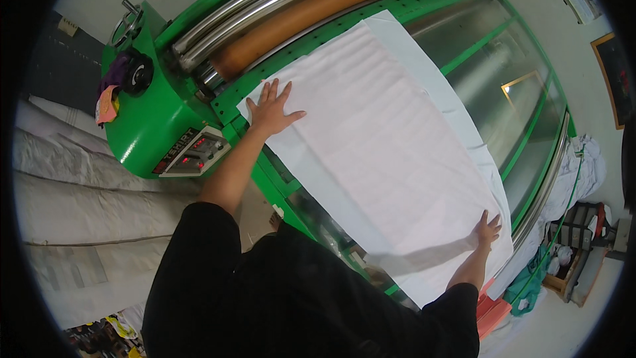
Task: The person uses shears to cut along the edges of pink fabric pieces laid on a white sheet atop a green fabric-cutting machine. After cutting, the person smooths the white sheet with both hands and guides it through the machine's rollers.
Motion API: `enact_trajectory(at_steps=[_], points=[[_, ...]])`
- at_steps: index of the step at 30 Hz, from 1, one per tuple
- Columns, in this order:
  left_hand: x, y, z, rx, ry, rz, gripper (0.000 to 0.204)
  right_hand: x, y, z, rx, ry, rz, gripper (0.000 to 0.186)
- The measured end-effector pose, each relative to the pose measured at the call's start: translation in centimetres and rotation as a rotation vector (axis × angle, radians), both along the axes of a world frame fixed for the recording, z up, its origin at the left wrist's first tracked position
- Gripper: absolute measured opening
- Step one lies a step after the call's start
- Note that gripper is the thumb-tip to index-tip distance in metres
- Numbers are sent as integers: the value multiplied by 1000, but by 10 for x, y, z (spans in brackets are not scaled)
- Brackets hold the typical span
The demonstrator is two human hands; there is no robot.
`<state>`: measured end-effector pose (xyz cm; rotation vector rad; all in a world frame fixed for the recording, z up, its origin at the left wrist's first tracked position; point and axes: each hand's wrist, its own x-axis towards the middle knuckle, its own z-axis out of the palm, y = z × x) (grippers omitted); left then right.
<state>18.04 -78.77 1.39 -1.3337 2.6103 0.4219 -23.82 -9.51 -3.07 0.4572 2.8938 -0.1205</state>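
Observation:
A large sheet of white fabric point(391, 139) lies spread over the bed of a green roller heat press. Its far edge reaches close to the orange-brown roller point(331, 16). Under and beside it, a paler bluish-white sheet point(430, 86) shows along the edges. My left hand point(268, 111) lies flat with fingers spread on the sheets' left corner, near the roller. On the right, near the sheets' opposite end, my right hand point(488, 231) presses down, its fingers stretched out. Neither hand grips anything that I can see.
The green machine housing point(142, 139) stands left, with a lit control panel point(195, 152) and a handwheel point(126, 23). Steel rollers point(232, 23) run behind the orange-brown one. Large wrapped rolls point(86, 185) lie at far left. At right stand a shelf point(576, 238) and bundled white cloth point(570, 172).

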Motion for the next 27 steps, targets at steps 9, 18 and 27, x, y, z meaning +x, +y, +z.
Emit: enact_trajectory(at_steps=[9, 18, 27], points=[[45, -5, -25, -62, 133, -68, 118, 158, 9, -16, 125, 185, -98, 106], [43, -1, -9, 43, 105, -137, 122, 334, 52, -36, 76, 14, -344, 114], [47, -6, -4, 82, 65, -113, 120, 355, 63, -39, 45, -84, -300, 125]])
